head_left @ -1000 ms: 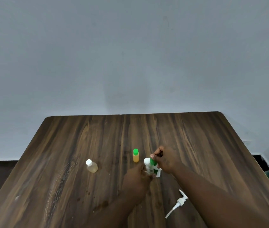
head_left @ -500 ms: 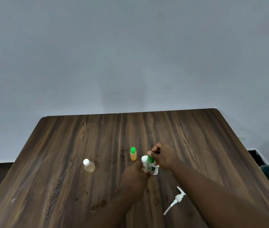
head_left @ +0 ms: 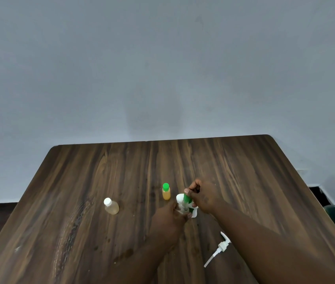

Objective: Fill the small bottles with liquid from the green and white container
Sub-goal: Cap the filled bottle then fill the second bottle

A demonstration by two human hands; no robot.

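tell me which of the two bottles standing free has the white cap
The squat bottle of pale liquid, farthest left; the other free one, the slim orange bottle, wears a green cap.

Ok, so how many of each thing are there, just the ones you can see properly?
Small capped bottles: 2 (white-capped bottle, green-capped bottle)
Green and white container: 1, pinched by the right hand
Loose pump: 1
Total: 4
The left hand may hide more.
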